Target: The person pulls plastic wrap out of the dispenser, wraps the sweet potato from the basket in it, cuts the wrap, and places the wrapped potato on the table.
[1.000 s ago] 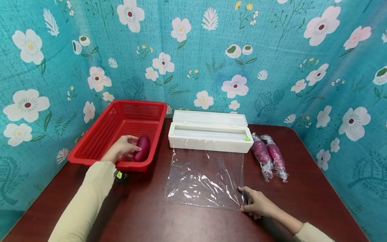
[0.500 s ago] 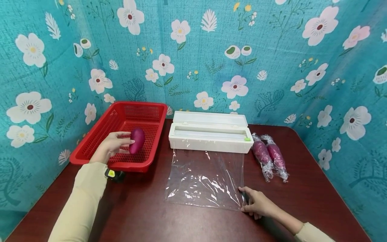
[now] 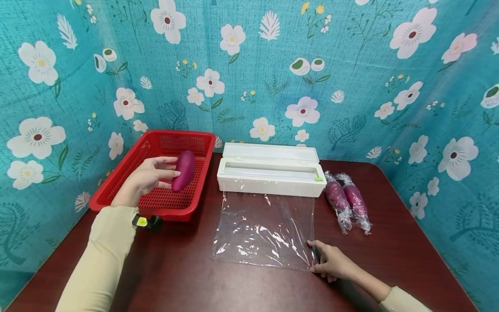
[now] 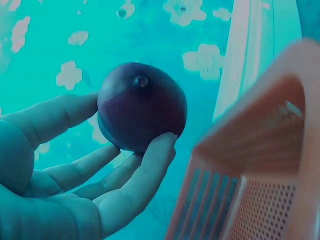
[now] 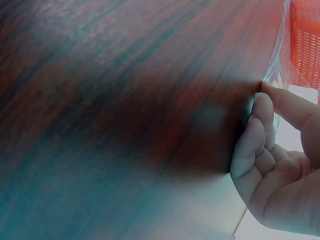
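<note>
Over the red basket (image 3: pixel 198 190), my left hand (image 3: pixel 146 180) grips a smooth purple sweet potato (image 3: pixel 185 170) between thumb and fingers. Seen from the left wrist, the sweet potato (image 4: pixel 142 107) turns its rounded end with a small nub to the camera. A sheet of clear plastic wrap (image 3: pixel 261 234) stretches from the white dispenser box (image 3: pixel 269 186) toward the front of the table. At the sheet's front right corner, my right hand (image 3: pixel 331 262) holds its edge by thumb and forefinger; the other fingers are curled in the right wrist view.
Two wrapped purple sweet potatoes (image 3: pixel 347 201) lie side by side to the right of the dispenser, whose lid (image 3: pixel 270 152) is raised at the back. A flowered blue curtain (image 3: pixel 249 78) surrounds the brown table (image 3: pixel 187 277) at the back and sides.
My left hand has lifted the sweet potato up from inside the basket and tilted it. The right hand and the plastic wrap have stayed where they were.
</note>
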`<action>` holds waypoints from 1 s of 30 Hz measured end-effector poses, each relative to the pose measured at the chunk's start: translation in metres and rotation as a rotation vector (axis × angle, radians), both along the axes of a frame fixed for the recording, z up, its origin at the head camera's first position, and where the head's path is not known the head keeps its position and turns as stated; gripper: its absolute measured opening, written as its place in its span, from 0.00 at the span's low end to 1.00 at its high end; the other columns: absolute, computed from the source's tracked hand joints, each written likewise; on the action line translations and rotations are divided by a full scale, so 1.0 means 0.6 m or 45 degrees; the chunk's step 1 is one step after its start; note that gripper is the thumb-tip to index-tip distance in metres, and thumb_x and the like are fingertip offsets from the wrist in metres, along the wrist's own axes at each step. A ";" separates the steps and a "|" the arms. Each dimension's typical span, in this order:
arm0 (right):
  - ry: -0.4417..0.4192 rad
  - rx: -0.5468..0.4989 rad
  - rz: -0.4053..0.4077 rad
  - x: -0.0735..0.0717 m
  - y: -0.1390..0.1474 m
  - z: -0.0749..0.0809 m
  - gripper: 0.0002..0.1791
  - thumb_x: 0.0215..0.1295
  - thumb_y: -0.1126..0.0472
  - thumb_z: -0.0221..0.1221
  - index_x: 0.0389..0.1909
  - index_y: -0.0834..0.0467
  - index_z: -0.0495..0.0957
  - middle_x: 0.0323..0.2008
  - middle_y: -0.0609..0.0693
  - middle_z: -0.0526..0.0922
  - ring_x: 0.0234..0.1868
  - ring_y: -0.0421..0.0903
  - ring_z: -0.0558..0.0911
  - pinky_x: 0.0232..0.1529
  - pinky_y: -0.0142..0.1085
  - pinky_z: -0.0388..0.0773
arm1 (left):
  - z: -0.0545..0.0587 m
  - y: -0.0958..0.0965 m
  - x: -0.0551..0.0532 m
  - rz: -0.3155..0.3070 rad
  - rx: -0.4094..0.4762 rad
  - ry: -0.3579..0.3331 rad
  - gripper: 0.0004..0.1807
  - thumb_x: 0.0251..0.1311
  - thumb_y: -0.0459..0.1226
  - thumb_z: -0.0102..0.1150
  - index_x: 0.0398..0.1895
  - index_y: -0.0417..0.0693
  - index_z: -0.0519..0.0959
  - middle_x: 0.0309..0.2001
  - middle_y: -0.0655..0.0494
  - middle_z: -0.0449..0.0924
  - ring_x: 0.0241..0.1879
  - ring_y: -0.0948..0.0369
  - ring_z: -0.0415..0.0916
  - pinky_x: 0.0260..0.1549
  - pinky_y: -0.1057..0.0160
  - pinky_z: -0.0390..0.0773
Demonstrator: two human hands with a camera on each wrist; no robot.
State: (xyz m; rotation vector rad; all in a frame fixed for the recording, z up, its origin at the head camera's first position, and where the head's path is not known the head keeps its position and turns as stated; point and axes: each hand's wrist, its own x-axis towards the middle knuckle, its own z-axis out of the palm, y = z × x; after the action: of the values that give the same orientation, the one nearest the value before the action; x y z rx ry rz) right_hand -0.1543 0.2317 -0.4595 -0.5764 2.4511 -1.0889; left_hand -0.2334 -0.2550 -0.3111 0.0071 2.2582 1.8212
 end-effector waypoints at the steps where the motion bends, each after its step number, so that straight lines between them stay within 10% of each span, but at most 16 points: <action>1: -0.001 -0.002 0.001 0.000 0.000 0.000 0.36 0.50 0.62 0.64 0.58 0.70 0.60 0.10 0.47 0.72 0.07 0.40 0.72 0.07 0.36 0.70 | 0.004 0.006 0.001 -0.017 -0.002 0.003 0.38 0.54 0.35 0.58 0.66 0.38 0.53 0.59 0.36 0.58 0.47 0.51 0.68 0.38 0.53 0.75; 13: -0.009 -0.033 -0.010 0.003 -0.001 0.002 0.36 0.50 0.63 0.64 0.58 0.70 0.60 0.10 0.47 0.72 0.07 0.40 0.72 0.06 0.35 0.69 | 0.025 0.101 0.006 -0.282 -0.027 0.068 0.32 0.52 0.28 0.58 0.62 0.35 0.60 0.55 0.34 0.63 0.40 0.51 0.75 0.32 0.54 0.77; 30: -0.011 -0.026 -0.018 0.004 -0.002 0.007 0.36 0.50 0.63 0.64 0.58 0.70 0.60 0.10 0.48 0.72 0.07 0.40 0.72 0.07 0.35 0.69 | -0.067 0.260 0.015 -0.985 -0.410 0.612 0.28 0.47 0.24 0.60 0.55 0.33 0.68 0.49 0.43 0.74 0.48 0.55 0.72 0.45 0.63 0.72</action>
State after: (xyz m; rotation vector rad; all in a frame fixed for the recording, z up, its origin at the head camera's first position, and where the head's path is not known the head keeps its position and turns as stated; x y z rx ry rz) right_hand -0.1519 0.2307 -0.4554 -0.5597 2.4430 -1.1208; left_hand -0.2244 -0.0993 -0.3510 1.1857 2.3077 1.1065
